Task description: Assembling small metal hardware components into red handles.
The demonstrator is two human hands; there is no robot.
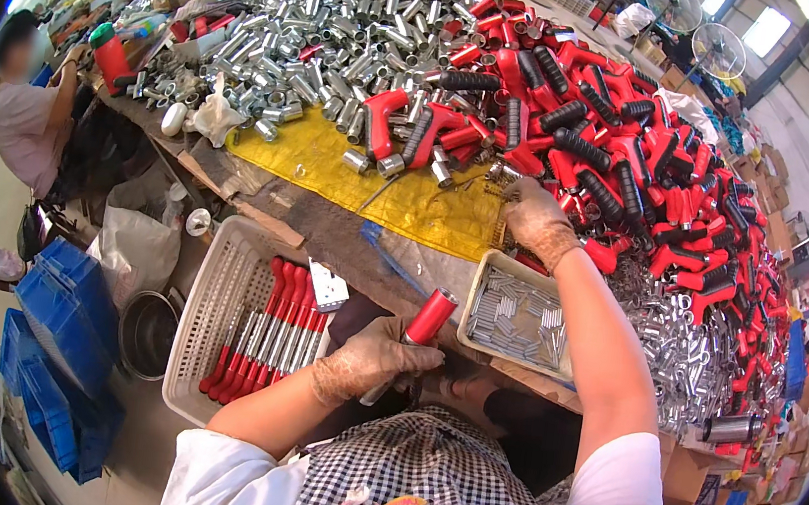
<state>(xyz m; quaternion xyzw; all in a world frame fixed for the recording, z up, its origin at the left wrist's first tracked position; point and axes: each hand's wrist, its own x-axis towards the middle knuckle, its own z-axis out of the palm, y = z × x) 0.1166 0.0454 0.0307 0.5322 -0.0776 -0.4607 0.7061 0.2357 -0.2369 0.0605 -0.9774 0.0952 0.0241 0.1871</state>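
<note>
My left hand (378, 357), in a stained glove, is closed around a red and silver metal tube (432, 318), held tilted in front of my apron. The tube's red end points up and away from me. Stretched out over the table, my gloved right hand (539, 225) has its fingers curled down by some small metal parts (501, 176) at the edge of a yellow sheet (364, 173). What its fingertips hold, if anything, is hidden. Beneath that forearm sits a cream tray (471, 305) of small silver pins (508, 309).
Silver sleeves (351, 22) and red, black-gripped handles (589, 124) are heaped across the table. To my left, a white basket (203, 314) holds several red and silver tools (276, 328). Blue crates (68, 314) stand on the floor; another person (25, 120) sits at the far left.
</note>
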